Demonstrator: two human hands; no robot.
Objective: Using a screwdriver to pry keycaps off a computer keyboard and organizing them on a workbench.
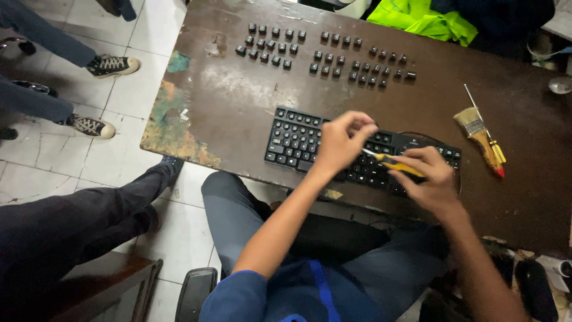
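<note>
A black keyboard (296, 139) lies at the near edge of a worn brown table (238, 101). My right hand (430, 179) grips a yellow-handled tool (398, 165), its metal tip pointing left over the keys. My left hand (341, 141) hovers above the keyboard's middle with fingers pinched together near the tool's tip; whether it holds a keycap is hidden. Several loose black keycaps (325, 53) are laid out in rows at the far side of the table.
A paintbrush (476, 132) and a thin red-and-yellow tool (492, 146) lie on the table to the right. A bright yellow-green cloth (424, 19) sits at the far edge. Other people's legs and sneakers (101, 89) stand on the tiled floor at left.
</note>
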